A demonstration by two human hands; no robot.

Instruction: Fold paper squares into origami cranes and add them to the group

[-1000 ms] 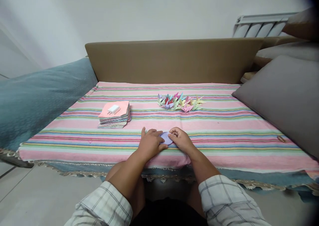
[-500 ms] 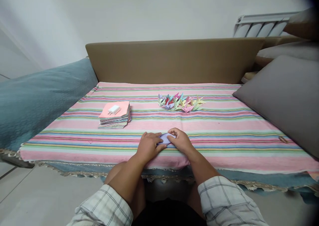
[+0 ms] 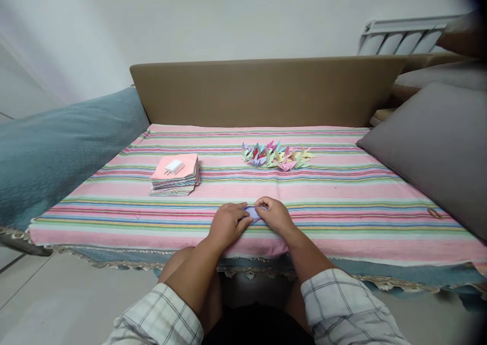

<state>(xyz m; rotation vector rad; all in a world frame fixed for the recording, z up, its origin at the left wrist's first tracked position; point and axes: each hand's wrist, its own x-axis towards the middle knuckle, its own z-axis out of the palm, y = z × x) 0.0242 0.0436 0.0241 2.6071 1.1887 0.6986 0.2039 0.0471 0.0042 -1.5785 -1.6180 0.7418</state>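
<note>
Purple paper [image 3: 252, 212], one piece, on striped cloth [image 3: 236, 187]. Left hand [image 3: 227, 222], half open, thumb and fingers on its left end; right hand [image 3: 274, 215], nearly closed, pinching its right edge. Paper cranes [image 3: 271, 157], clustered beyond. Paper stack [image 3: 175, 183], left, white charger [image 3: 174, 167] on top.

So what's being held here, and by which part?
A purple paper: the left hand at its left end, the right hand pinching its upper right edge.
</note>
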